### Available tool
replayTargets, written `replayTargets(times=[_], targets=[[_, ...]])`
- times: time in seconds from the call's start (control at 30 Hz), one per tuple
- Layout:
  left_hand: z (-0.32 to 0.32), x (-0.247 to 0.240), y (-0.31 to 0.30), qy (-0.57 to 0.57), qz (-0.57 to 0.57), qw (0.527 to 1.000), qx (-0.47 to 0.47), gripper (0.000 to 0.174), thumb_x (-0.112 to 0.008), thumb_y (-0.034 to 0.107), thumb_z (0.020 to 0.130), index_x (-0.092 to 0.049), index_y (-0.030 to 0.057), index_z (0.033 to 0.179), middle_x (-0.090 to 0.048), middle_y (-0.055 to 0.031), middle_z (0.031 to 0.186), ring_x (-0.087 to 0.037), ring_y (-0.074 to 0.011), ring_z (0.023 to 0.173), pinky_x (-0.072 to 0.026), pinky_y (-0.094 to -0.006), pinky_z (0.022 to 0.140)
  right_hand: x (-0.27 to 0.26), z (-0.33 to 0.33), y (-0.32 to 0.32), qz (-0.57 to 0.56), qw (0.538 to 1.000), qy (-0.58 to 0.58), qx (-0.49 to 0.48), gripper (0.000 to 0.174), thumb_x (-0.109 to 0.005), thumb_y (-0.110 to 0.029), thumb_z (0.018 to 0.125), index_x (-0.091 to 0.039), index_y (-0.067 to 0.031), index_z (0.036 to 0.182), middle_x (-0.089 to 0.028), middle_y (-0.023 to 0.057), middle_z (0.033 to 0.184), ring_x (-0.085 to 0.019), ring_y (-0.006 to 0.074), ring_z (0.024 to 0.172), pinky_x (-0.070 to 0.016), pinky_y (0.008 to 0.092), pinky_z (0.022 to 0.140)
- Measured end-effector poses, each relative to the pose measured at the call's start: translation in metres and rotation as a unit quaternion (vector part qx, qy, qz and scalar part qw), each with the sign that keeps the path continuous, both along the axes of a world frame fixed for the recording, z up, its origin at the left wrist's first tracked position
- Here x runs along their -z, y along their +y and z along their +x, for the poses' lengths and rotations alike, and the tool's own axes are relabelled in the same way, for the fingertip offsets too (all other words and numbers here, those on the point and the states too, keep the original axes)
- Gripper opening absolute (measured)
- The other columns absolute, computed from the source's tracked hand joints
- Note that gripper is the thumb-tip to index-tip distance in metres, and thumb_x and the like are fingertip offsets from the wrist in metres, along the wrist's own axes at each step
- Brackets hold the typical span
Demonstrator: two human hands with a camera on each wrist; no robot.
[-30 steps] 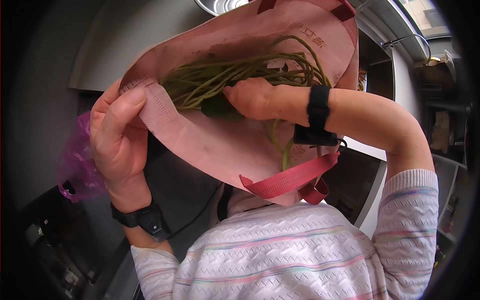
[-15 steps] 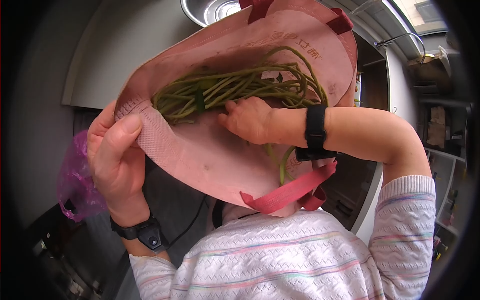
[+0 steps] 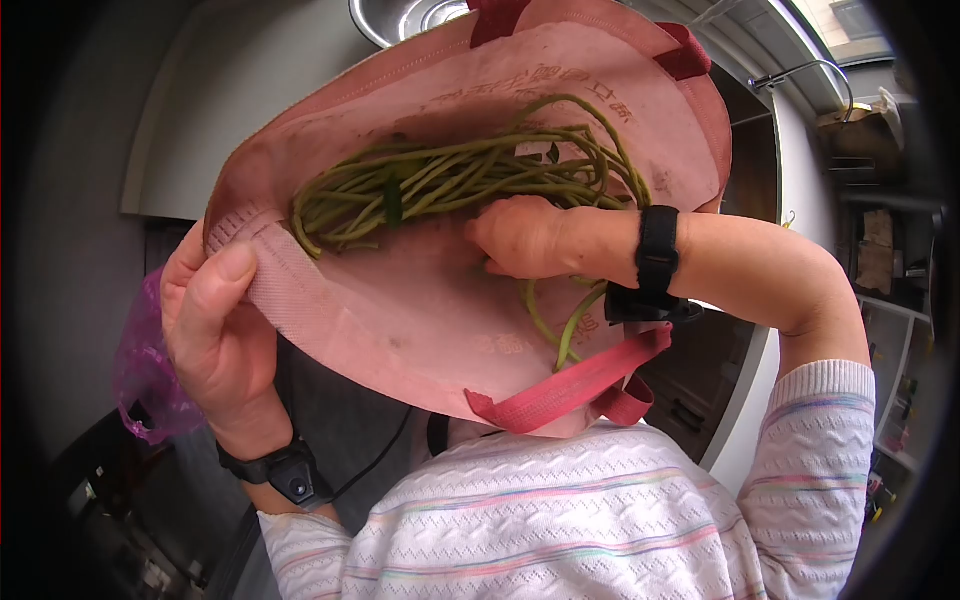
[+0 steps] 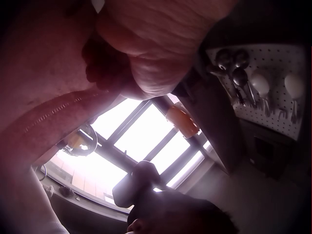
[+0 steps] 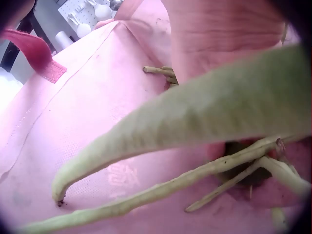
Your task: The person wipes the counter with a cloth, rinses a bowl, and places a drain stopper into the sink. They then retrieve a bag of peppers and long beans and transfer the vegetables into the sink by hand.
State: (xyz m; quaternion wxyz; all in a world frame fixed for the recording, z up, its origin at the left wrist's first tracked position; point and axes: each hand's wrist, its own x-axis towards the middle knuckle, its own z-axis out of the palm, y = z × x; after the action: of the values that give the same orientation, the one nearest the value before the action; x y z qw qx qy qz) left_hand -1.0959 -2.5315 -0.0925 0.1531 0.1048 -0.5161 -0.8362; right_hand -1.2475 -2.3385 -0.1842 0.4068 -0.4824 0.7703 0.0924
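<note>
A pink cloth tote bag (image 3: pixel 390 330) with red handles lies tilted, its mouth wide. Its rim is pinched by my left hand (image 3: pixel 225 330) at the left corner, thumb on the inner face. Inside, a bundle of long green beans (image 3: pixel 430 185) lies along the far wall. My right hand (image 3: pixel 530 238) is inside the bag, fingers curled inward just below the bundle; I cannot tell what it holds. In the right wrist view, a bean (image 5: pixel 146 122) crosses close before the palm, and a dark green piece (image 5: pixel 243 170) shows below the hand. Loose bean ends (image 3: pixel 545 320) hang beneath the right wrist.
A metal basin (image 3: pixel 405 20) stands on the pale counter (image 3: pixel 260 70) beyond the bag. At the left hangs a purple plastic bag (image 3: pixel 150 370). A faucet (image 3: pixel 835 75) is at the upper right. Utensils hang on a pegboard (image 4: pixel 273 63).
The bag and my left hand have shifted slightly left and down. My right hand drew back from the bundle, its fingers loosened, then curled in again. More of the beans shows.
</note>
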Motion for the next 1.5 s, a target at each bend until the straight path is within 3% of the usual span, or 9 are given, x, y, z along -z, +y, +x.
replayTargets(times=[0.37,0.63,0.7,0.77,0.83,1.0,1.17,1.33,1.5], targets=[[0.006,-0.001,0.007,0.009,-0.009,1.0,0.008,0.037,-0.05,0.01,0.08,-0.052,-0.0109,0.111,-0.062,-0.0134,0.1,-0.058,-0.0166,0.091,-0.0423,-0.027,0.086,-0.08,-0.013,0.017,-0.371,0.924,-0.084,0.043,0.013,-0.052,0.006,0.071,-0.056,-0.003,0.079,-0.056,0.0102,0.081,-0.057,0.0293,0.076,-0.0457,0.0351,0.065],[0.005,-0.011,0.028,0.015,-0.047,0.999,-0.018,0.039,-0.048,0.01,0.08,-0.051,-0.0095,0.114,-0.061,-0.0144,0.103,-0.058,-0.0184,0.095,-0.0417,-0.0293,0.088,-0.151,-0.025,0.079,-0.499,0.855,-0.105,0.093,0.018,-0.051,0.004,0.083,-0.06,-0.0023,0.097,-0.06,0.0036,0.088,-0.057,0.0148,0.08,-0.0464,0.0275,0.069],[0.006,-0.018,0.038,0.027,-0.064,0.997,-0.02,0.039,-0.048,0.01,0.08,-0.051,-0.0094,0.114,-0.06,-0.0148,0.104,-0.058,-0.0188,0.095,-0.0415,-0.0295,0.089,-0.168,-0.035,0.106,-0.561,0.819,-0.071,0.095,0.037,-0.057,-0.024,0.087,-0.048,-0.005,0.117,-0.059,0.0128,0.095,-0.062,0.0197,0.08,-0.0537,0.0283,0.069],[0.008,-0.022,0.046,0.044,-0.08,0.995,-0.027,0.04,-0.048,0.011,0.08,-0.051,-0.0094,0.114,-0.06,-0.0152,0.104,-0.058,-0.0192,0.095,-0.0413,-0.0297,0.089,-0.146,-0.088,0.147,-0.669,0.7,-0.252,-0.003,0.044,-0.062,-0.028,0.084,-0.047,-0.0084,0.121,-0.058,0.0115,0.101,-0.059,0.022,0.091,-0.0537,0.0325,0.071],[0.014,-0.022,0.06,0.063,-0.098,0.992,-0.05,0.043,-0.05,0.014,0.078,-0.051,-0.0097,0.114,-0.06,-0.0163,0.104,-0.058,-0.0207,0.096,-0.0413,-0.0301,0.089,-0.172,-0.061,0.196,-0.638,0.743,0.018,0.203,0.021,-0.053,-0.004,0.087,-0.058,-0.0004,0.107,-0.061,0.0047,0.098,-0.057,0.0124,0.086,-0.045,0.0255,0.072],[0.031,-0.024,0.076,0.094,-0.163,0.98,-0.058,0.048,-0.053,0.016,0.073,-0.051,-0.0104,0.112,-0.06,-0.0183,0.104,-0.058,-0.0236,0.096,-0.0421,-0.0312,0.088,-0.117,-0.075,0.255,-0.431,0.772,0.382,0.269,0.037,-0.063,-0.022,0.084,-0.055,-0.0122,0.119,-0.058,0.0031,0.113,-0.053,0.0159,0.108,-0.0431,0.0259,0.079],[0.04,-0.021,0.079,0.122,-0.188,0.973,-0.06,0.05,-0.056,0.017,0.069,-0.053,-0.0117,0.109,-0.06,-0.0214,0.102,-0.059,-0.0261,0.095,-0.043,-0.033,0.088,-0.092,-0.015,0.23,-0.549,0.706,0.103,0.435,0.053,-0.066,-0.03,0.081,-0.047,-0.0053,0.124,-0.059,0.0131,0.104,-0.059,0.0142,0.089,-0.0467,0.0281,0.075],[0.055,-0.013,0.077,0.129,-0.153,0.978,-0.057,0.051,-0.059,0.016,0.066,-0.054,-0.0128,0.107,-0.061,-0.0237,0.102,-0.061,-0.0281,0.094,-0.0441,-0.0354,0.089,-0.068,-0.044,0.23,-0.427,0.786,0.202,0.398,0.03,-0.06,-0.012,0.084,-0.052,-0.0001,0.111,-0.063,0.0069,0.091,-0.059,0.01,0.076,-0.0467,0.0215,0.066],[0.085,0.003,0.045,0.092,-0.148,0.983,-0.055,0.052,-0.054,0.016,0.07,-0.049,-0.0117,0.114,-0.059,-0.0219,0.105,-0.058,-0.0271,0.098,-0.0421,-0.0358,0.091,-0.101,-0.003,0.195,-0.632,0.67,-0.018,0.39,0.021,-0.045,0.007,0.086,-0.057,0.0019,0.102,-0.063,0.0027,0.089,-0.058,0.0062,0.082,-0.0488,0.0215,0.077]])
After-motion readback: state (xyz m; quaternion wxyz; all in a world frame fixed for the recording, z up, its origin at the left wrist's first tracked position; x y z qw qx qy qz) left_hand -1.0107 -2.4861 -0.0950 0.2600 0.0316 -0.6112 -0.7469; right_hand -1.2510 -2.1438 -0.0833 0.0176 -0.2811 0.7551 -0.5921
